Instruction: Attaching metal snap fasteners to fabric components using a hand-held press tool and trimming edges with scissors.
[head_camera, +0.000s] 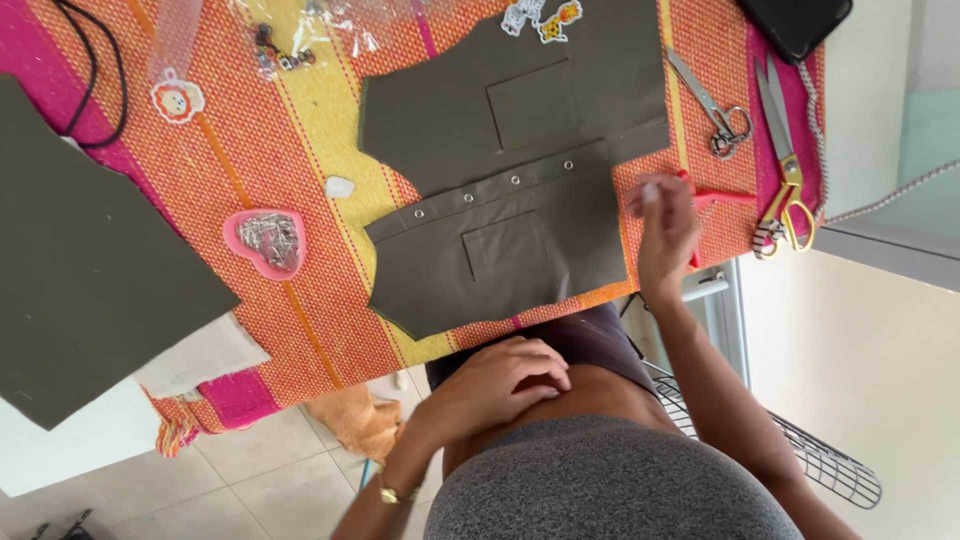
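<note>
Two olive cloth panels (500, 250) lying flat near the edge of the table (300, 330), overlapping along a strip set with a row of silver snaps (515, 180), each panel carrying a stitched pocket.

Lifting the right hand (662, 228) just past the right edge of the lower panel, close to a red-handled tool (722, 198) and apparently not touching it. Blurring too much at the fingertips to settle the grip: possibly pinching something small and pale, possibly bare, so cannot tell. Resting the left hand (495, 385) off the table against the waist, fingers loosely curled, released and holding nothing, with a gold bracelet (388, 492) at the wrist.

Judging the step: pausing between handling the snap strip and fetching a tool, with the cloth left where it lies. Needing, for any pick-up on that side, a steady reach over the table edge, care not to drag the lower panel out of line with the upper one, and the resting hand brought up to pin the cloth down.

Lying farther right, well apart from the cloth: silver scissors (715, 115) and gold-handled scissors (785, 170). Sitting to the left of the panels: a pink heart-shaped dish of pins (265, 240) and a larger olive cloth piece (80, 260).
</note>
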